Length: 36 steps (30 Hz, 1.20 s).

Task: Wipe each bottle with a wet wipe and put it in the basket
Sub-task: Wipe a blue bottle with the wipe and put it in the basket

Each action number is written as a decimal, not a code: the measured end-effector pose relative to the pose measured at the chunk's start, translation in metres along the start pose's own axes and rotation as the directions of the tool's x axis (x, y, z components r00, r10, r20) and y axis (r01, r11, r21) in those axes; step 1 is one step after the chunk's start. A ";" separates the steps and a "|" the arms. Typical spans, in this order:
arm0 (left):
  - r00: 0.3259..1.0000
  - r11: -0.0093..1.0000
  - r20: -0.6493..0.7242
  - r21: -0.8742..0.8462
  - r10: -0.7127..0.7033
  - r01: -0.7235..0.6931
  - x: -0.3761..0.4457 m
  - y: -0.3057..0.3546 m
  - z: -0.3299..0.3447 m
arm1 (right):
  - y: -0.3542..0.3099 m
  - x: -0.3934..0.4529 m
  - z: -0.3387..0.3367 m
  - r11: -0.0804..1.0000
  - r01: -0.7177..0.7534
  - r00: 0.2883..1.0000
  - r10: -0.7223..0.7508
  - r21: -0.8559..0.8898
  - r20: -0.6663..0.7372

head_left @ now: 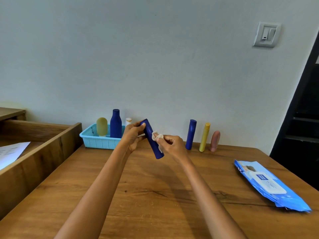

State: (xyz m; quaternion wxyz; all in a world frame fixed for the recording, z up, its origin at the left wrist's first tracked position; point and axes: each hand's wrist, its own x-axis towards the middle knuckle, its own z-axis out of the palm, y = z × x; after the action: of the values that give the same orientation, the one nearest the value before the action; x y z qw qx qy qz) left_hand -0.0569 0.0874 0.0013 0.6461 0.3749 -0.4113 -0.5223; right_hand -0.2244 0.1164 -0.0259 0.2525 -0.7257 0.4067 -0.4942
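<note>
Above the middle of the wooden table [155,195], both bare forearms reach forward and meet around a dark blue tube bottle [152,140] held tilted in the air, its upper end toward the wall and its lower end toward the person. The left hand [132,135] curls its fingers and thumb round the bottle's upper end. The right hand [170,144] pinches a crumpled white wet wipe [157,136] and presses it against the middle of the bottle's side, so each grip is closed on something: left on the bottle, right on the wipe.

The held bottle is a smooth, matte cylinder. The table has a warm brown grain with dark cracks and knots.

At the back left stands one light blue plastic basket [98,141] with lattice walls. Three bottles show in or just behind it: an olive rounded one [101,126], a tall dark blue one with a narrow neck [115,124], and a small white one [128,121] half hidden by the left hand; whether that one is inside the basket cannot be told.

Three more bottles stand upright in a row near the wall to the right: a dark blue cylinder [190,134], a slim yellow one [204,137] and a short pink rounded one [214,140].

One glossy blue wipes pack [269,185] lies flat at the right edge.
</note>
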 end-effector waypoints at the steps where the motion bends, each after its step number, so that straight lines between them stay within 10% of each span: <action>1: 1.000 1.000 -0.010 -0.028 -0.003 0.003 0.000 0.001 0.000 | 0.002 -0.001 -0.002 1.000 -0.022 1.000 0.022 0.012 0.015; 14: 0.992 0.999 0.127 0.040 -0.011 0.006 -0.005 -0.001 0.000 | 0.002 0.004 -0.004 0.995 -0.027 0.989 0.014 0.092 0.149; 22: 0.941 0.983 0.322 0.180 -0.104 0.047 -0.014 -0.009 0.013 | 0.007 0.006 -0.002 0.998 0.023 0.991 -0.015 0.060 -0.136; 30: 0.980 0.996 0.201 0.091 0.006 -0.025 -0.011 -0.008 0.013 | 0.004 0.002 0.006 0.929 0.306 0.932 -0.337 -0.208 -0.136; 36: 0.992 0.998 0.117 0.064 -0.036 0.028 -0.011 -0.011 0.015 | 0.013 -0.003 0.002 0.935 0.296 0.941 -0.321 -0.193 -0.109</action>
State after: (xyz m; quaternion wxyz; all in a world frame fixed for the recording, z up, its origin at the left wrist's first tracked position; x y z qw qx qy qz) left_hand -0.0758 0.0957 -0.0042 0.6002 0.3697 -0.4588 -0.5409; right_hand -0.2272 0.1115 -0.0386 0.0784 -0.7636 0.3457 -0.5397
